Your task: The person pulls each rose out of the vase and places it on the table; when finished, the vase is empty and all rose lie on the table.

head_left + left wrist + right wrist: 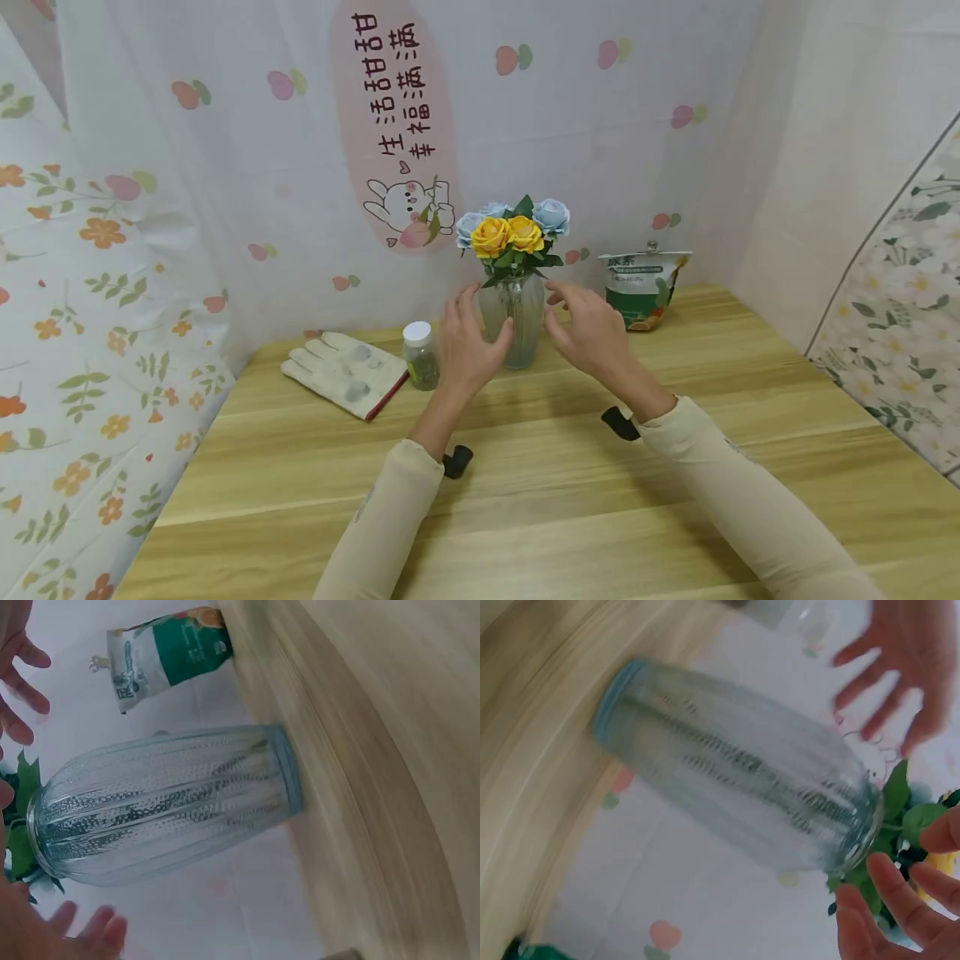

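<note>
A ribbed clear glass vase (pixel 525 321) stands upright near the back of the table. It holds yellow roses (pixel 491 238) and pale blue roses (pixel 552 217) with green leaves, and their stems show through the glass. To the vase's left is my left hand (pixel 471 346), fingers spread and pointing up along its side. My right hand (pixel 592 331) is on the other side, with its fingers loosely bent near the vase's neck. Both wrist views show gaps between the fingers and the glass (pixel 172 806), and neither hand grips anything.
A small jar (pixel 422 362) with a white lid stands left of the vase, beside a white work glove (pixel 341 371) with a red cuff edge. At the back right stands a green and white pouch (pixel 643 292). Printed cloth (pixel 585 142) hangs behind the wooden table (pixel 540 508).
</note>
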Demonstrator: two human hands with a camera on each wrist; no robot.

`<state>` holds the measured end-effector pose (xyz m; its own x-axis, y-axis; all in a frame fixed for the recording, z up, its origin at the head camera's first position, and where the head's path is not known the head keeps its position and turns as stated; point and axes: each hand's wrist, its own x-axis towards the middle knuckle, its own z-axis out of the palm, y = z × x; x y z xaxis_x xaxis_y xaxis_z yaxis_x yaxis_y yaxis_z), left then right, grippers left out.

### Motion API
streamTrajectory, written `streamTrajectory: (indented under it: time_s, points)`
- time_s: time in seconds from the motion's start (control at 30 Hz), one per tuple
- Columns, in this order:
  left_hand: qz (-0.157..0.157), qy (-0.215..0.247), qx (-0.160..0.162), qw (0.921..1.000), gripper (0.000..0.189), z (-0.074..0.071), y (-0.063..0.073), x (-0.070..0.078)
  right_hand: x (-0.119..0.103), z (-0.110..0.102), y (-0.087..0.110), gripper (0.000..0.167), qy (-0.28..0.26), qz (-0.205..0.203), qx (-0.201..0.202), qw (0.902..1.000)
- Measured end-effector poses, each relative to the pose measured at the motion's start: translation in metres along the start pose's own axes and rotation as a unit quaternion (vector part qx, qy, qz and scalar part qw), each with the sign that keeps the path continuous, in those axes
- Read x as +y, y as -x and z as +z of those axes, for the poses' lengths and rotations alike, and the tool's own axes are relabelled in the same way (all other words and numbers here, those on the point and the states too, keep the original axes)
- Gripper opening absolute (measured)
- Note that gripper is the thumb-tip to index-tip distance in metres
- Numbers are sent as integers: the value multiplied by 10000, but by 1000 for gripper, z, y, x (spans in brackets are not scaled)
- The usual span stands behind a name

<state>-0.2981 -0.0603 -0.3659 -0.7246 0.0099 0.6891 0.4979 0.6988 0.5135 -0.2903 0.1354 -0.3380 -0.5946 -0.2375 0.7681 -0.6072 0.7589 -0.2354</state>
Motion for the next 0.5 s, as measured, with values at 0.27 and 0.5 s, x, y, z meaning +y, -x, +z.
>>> streamTrajectory:
  time_s: [0.27, 0.5]
  points:
    - [-1462, 1925, -670, 9680, 76, 12, -10, 2, -13, 10, -24, 23, -1528, 945, 53, 9837]
    - [-1365, 1977, -531, 9693, 78, 20, -10, 0, -17, 19, -40, 30, -2170, 1728, -196, 9606]
